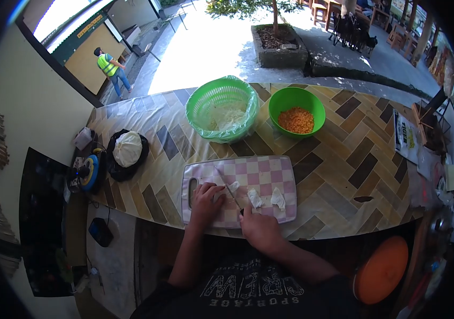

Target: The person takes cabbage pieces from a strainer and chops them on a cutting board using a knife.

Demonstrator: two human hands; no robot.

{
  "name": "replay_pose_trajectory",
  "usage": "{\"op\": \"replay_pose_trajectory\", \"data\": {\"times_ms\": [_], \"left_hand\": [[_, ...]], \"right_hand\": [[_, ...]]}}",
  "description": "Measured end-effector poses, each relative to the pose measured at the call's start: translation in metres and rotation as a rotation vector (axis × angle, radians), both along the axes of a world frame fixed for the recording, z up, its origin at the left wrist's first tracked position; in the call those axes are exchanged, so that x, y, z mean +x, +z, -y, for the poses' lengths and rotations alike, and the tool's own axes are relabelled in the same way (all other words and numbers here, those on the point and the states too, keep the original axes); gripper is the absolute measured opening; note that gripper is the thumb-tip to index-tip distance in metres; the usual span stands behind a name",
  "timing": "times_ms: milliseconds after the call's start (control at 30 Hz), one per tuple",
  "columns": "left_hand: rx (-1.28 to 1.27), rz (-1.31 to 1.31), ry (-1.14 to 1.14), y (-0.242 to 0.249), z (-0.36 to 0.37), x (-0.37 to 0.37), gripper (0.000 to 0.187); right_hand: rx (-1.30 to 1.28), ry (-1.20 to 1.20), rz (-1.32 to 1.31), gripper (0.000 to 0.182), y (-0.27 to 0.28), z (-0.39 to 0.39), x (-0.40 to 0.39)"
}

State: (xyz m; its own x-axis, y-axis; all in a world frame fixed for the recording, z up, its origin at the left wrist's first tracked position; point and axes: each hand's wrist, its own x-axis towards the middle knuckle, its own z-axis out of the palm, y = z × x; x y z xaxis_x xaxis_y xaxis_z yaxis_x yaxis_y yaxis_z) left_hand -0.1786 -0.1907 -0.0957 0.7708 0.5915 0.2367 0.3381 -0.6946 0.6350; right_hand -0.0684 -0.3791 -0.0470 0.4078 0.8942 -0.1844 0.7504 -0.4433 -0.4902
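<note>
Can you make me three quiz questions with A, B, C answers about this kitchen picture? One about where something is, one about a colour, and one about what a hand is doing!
1. Where is the cutting board?
A. right in front of the person
B. inside the green basket
C. on the floor

2. What colour is the bowl with the orange bits?
A. blue
B. green
C. red

3. What is the right hand doing?
A. hanging open in the air
B. holding a knife
C. lifting the bowl

Answers:
1. A, the checked board lies at the near edge of the table, under both hands.
2. B, its rim is bright green.
3. B, the right hand is closed on the knife, blade over the board, while the left hand presses a white piece.
</note>
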Motion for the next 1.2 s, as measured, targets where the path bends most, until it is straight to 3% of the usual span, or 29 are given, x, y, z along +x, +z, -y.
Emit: {"op": "replay_pose_trajectory", "data": {"times_ms": [167, 400, 500, 600, 767, 867, 1000, 1200], "left_hand": [[-0.001, -0.028, -0.026, 0.0, -0.006, -0.001, 0.028], [-0.065, -0.007, -0.014, 0.007, -0.007, -0.003, 0.029], [-0.219, 0.187, -0.038, 0.004, -0.011, -0.007, 0.031], [0.061, 0.101, -0.035, 0.008, -0.017, -0.022, 0.028], [0.039, -0.013, -0.105, 0.002, -0.019, -0.035, 0.023], [0.065, -0.004, -0.093, -0.001, -0.015, -0.035, 0.02], [0.078, 0.046, -0.072, -0.002, -0.017, -0.036, 0.018], [0.042, 0.01, -0.128, 0.012, -0.018, -0.039, 0.027]], "right_hand": [[-0.042, -0.061, -0.014, 0.032, 0.003, -0.004, -0.007], [-0.578, -0.027, -0.166, 0.034, 0.105, 0.089, -0.01], [-0.578, -0.093, -0.167, 0.035, 0.124, 0.11, -0.019], [-0.391, -0.185, -0.121, 0.035, 0.115, 0.101, -0.036], [-0.049, -0.218, -0.01, 0.032, 0.037, 0.025, -0.049], [-0.099, -0.219, 0.04, 0.033, 0.009, -0.016, -0.058], [-0.246, -0.218, 0.01, 0.035, 0.027, -0.007, -0.063], [-0.668, -0.268, -0.161, 0.04, 0.116, 0.082, -0.067]]}}
